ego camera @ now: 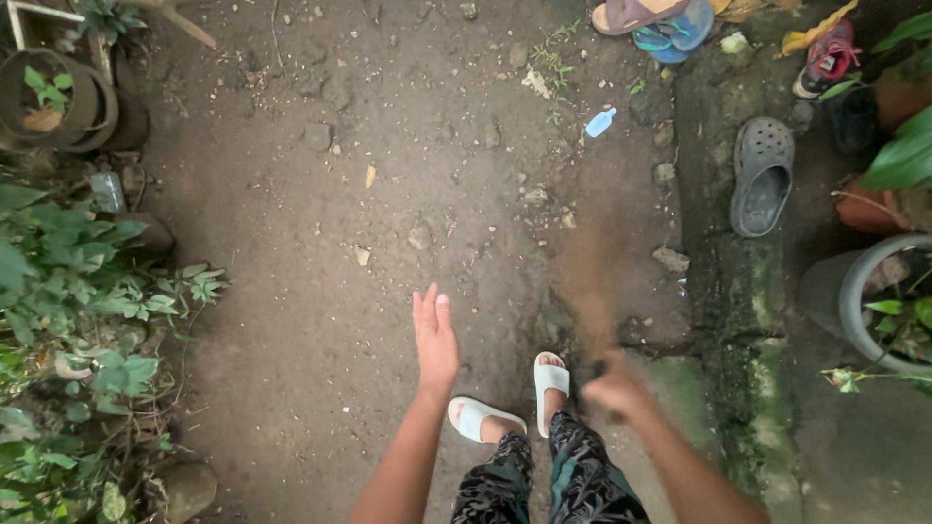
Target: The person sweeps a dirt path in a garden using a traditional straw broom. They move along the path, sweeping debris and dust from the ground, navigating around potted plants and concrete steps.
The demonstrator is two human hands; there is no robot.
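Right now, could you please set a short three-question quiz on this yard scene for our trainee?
1. True or false: the left hand is open, fingers straight, holding nothing.
2. Which lies farthest toward the frame's right edge? A: grey clog; B: small blue bottle; C: white slides.
3. Fill in: the right hand is motion-blurred and grips something ____ in colour, with a brown blur stretching away from it.

Key
1. True.
2. A.
3. Dark; what it is cannot be told.
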